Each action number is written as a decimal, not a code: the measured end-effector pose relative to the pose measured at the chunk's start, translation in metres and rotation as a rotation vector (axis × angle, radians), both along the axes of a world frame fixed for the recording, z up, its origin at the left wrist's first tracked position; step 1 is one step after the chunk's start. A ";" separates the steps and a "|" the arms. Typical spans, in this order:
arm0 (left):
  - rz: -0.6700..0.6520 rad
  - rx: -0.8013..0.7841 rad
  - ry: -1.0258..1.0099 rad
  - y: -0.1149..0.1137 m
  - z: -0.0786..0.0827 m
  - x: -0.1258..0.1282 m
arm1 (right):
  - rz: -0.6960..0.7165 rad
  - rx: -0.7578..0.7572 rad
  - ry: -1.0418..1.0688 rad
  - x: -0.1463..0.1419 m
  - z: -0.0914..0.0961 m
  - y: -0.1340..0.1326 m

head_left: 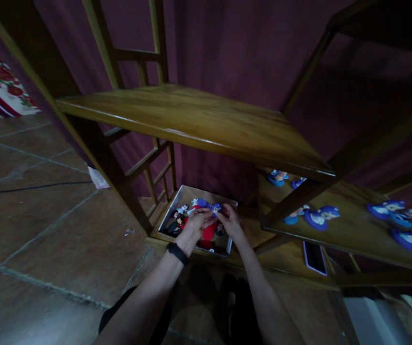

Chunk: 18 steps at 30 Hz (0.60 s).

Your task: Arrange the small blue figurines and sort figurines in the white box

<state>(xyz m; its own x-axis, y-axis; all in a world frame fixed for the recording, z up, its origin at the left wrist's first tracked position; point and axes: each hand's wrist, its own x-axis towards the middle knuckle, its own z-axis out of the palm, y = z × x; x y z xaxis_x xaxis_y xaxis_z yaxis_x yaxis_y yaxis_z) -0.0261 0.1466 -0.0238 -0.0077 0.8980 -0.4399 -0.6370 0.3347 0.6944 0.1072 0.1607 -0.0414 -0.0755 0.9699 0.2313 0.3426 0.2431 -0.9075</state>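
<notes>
The purple-blue figure (216,209) sits at your fingertips, above the open white box (170,209) on the low shelf (256,230). Your left hand (197,221), partly open, has its fingers stretched to the figure; your right hand (230,220) is half curled at its other side. You cannot tell from here which one bears it. The figure looks small and glossy, its details too fine to make out, as is any lettering. Red, black and white figures (179,220) lie crowded in the box beneath.
</notes>
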 end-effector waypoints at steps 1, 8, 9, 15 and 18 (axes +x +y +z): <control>-0.015 -0.019 -0.030 0.001 -0.001 -0.001 | 0.010 -0.048 0.080 0.000 -0.002 0.001; -0.114 -0.016 -0.087 0.002 0.001 -0.006 | 0.052 -0.272 0.390 -0.003 0.007 -0.007; -0.114 0.005 -0.077 0.002 0.003 -0.006 | 0.066 -0.266 0.399 -0.003 0.009 -0.007; -0.098 0.190 0.043 -0.002 0.016 -0.004 | 0.063 -0.138 0.412 0.003 0.018 -0.003; -0.124 0.271 0.116 -0.001 0.020 -0.003 | 0.066 -0.140 0.454 0.006 0.023 -0.002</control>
<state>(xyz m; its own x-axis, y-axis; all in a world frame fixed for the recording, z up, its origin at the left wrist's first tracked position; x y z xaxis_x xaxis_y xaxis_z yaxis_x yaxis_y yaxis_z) -0.0295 0.1452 -0.0039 0.0733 0.9796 -0.1871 -0.5144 0.1978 0.8344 0.1135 0.1591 -0.0182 -0.0595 0.9906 0.1229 -0.1086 0.1160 -0.9873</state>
